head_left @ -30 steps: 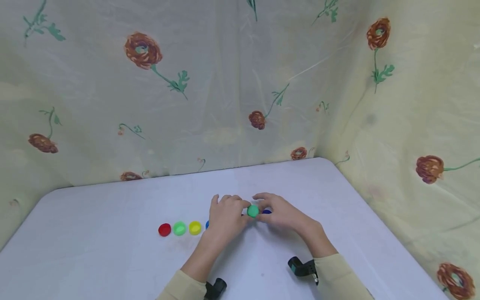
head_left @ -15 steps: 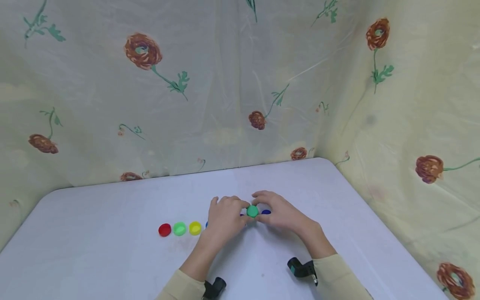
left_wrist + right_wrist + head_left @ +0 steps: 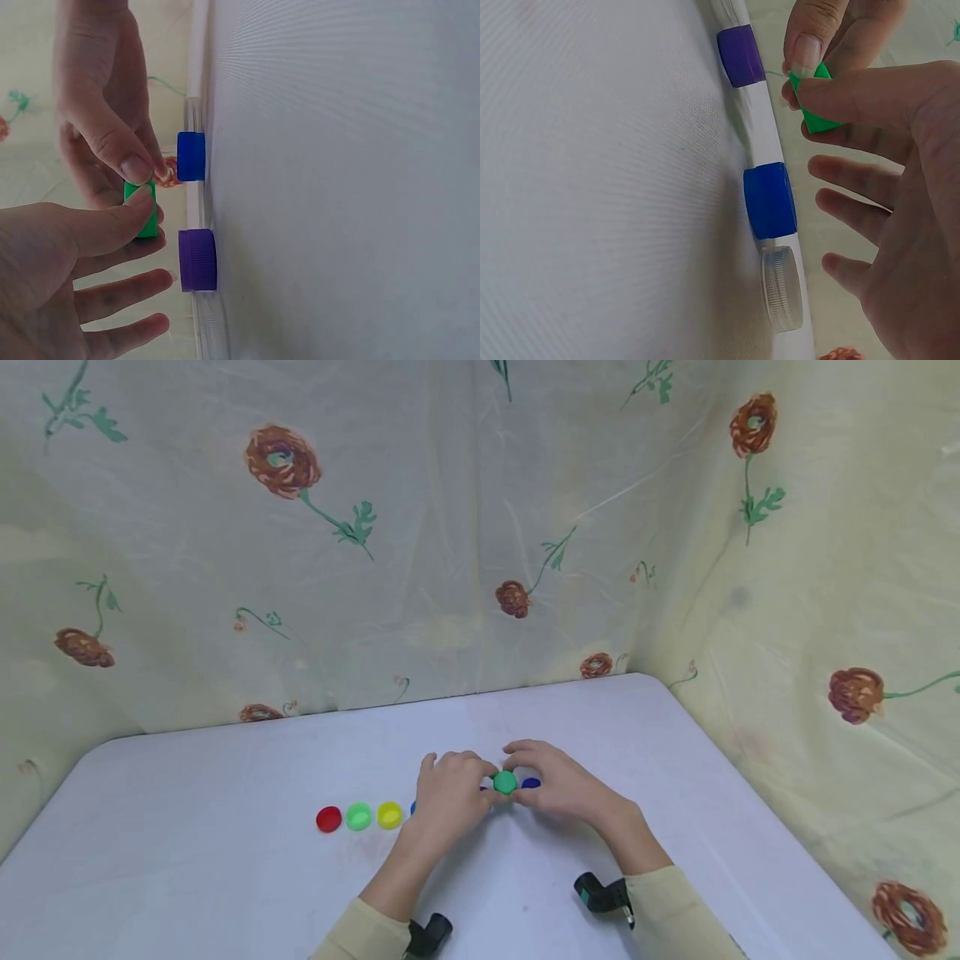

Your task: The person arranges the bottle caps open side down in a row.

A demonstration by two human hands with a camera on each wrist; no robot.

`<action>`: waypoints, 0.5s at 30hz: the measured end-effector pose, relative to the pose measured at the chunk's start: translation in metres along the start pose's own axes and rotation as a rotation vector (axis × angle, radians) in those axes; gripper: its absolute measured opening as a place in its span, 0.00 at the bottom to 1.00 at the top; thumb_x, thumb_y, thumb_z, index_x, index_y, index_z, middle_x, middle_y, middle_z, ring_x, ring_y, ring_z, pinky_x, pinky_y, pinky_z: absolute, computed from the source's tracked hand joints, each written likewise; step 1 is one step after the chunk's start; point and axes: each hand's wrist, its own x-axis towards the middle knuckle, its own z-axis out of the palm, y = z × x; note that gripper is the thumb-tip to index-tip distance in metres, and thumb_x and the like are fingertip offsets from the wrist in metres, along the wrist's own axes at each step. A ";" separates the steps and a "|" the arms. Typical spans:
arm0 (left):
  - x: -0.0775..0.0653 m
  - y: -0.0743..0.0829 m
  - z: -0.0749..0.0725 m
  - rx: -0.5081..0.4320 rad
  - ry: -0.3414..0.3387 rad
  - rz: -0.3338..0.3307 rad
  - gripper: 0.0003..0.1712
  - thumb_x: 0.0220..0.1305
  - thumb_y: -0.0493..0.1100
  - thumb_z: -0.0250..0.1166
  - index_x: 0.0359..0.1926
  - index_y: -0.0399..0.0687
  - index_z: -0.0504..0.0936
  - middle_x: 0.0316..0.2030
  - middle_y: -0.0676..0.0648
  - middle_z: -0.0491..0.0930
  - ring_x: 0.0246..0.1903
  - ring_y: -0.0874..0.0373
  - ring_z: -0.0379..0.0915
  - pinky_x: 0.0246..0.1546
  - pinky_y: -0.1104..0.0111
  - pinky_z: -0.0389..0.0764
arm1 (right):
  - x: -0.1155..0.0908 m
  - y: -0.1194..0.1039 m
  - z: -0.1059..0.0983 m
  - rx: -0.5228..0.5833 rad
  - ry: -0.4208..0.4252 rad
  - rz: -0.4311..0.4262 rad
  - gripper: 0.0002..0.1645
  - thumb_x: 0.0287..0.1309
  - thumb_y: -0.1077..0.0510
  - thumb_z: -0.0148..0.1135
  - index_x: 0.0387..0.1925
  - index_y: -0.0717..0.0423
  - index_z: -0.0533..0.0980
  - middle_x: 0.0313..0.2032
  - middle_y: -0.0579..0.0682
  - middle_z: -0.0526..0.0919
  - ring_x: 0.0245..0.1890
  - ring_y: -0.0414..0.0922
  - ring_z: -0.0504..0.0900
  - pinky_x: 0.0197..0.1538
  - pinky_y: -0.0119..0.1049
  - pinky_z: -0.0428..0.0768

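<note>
A green bottle cap is held up off the table between both hands. My left hand pinches its left side with thumb and fingertip. From the other side my right hand pinches the same cap, its other fingers spread. Below the hands, a purple cap and a dark blue cap stand on the table. In the right wrist view a clear ribbed cap sits beside the blue one. The head view has the purple cap mostly hidden by the left hand.
Left of the hands, a red cap, a light green cap and a yellow cap lie in a row. A blue cap is mostly behind the left wrist. Flowered sheeting hangs behind the white table.
The green cap and both hands have shifted very slightly left. Both hands keep their pinch on the cap. The caps on the table stay in place.
</note>
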 end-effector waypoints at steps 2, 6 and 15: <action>0.000 0.000 0.000 0.001 0.002 0.000 0.15 0.58 0.53 0.73 0.46 0.57 0.89 0.47 0.51 0.87 0.53 0.48 0.80 0.66 0.34 0.61 | 0.000 0.000 0.000 -0.001 -0.001 0.002 0.17 0.55 0.56 0.66 0.48 0.50 0.82 0.67 0.53 0.73 0.72 0.56 0.66 0.71 0.59 0.65; 0.000 0.000 0.001 0.005 0.006 0.001 0.15 0.57 0.53 0.73 0.46 0.56 0.89 0.47 0.51 0.87 0.53 0.48 0.80 0.66 0.35 0.61 | 0.000 0.000 0.000 -0.003 0.001 0.010 0.17 0.55 0.55 0.66 0.48 0.50 0.83 0.67 0.53 0.73 0.72 0.56 0.66 0.71 0.59 0.65; 0.001 0.001 0.005 0.019 -0.020 -0.010 0.15 0.60 0.52 0.72 0.46 0.56 0.89 0.46 0.50 0.88 0.53 0.48 0.80 0.65 0.35 0.62 | 0.001 0.003 0.004 -0.037 0.008 0.039 0.13 0.55 0.55 0.68 0.44 0.48 0.83 0.66 0.53 0.75 0.71 0.56 0.68 0.71 0.57 0.66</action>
